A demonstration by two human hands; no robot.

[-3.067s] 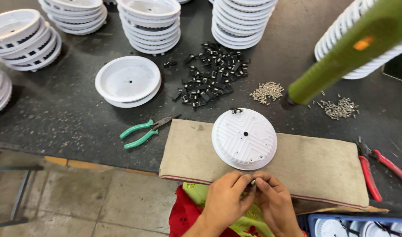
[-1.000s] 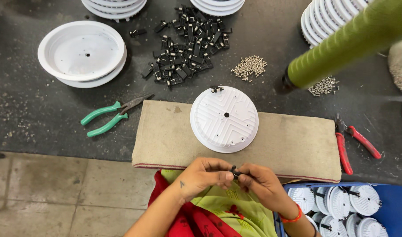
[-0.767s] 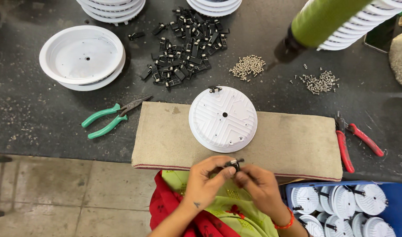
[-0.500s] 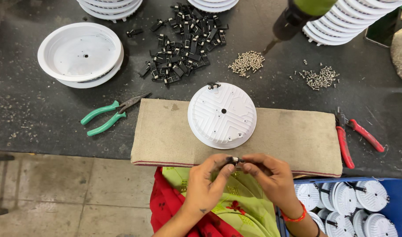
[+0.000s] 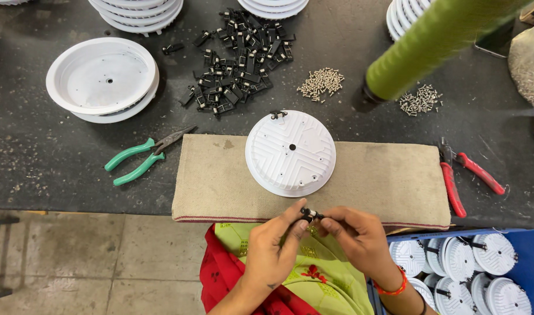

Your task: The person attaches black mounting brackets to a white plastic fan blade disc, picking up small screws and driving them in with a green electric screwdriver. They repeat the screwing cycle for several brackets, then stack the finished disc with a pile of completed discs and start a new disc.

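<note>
Black and small, a clip (image 5: pixel 309 213) is pinched between both hands at lower centre of the frame, long axis running left to right, just below the white round cover (image 5: pixel 290 153) on the tan mat (image 5: pixel 384 181). The left hand (image 5: pixel 273 251) and right hand (image 5: pixel 360 236) meet fingertip to fingertip, each grip clamped on one end, wrists angled inward off the table (image 5: pixel 45 175).

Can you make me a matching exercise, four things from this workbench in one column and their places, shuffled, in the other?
Things:
1. small black clip
2. green-handled pliers
3. red-handled pliers
4. white round housing

Places:
A. on the dark table, left of the tan mat
B. pinched between left hand and right hand
C. on the mat's middle
D. at the mat's right end

Pairs: 1-B, 2-A, 3-D, 4-C
</note>
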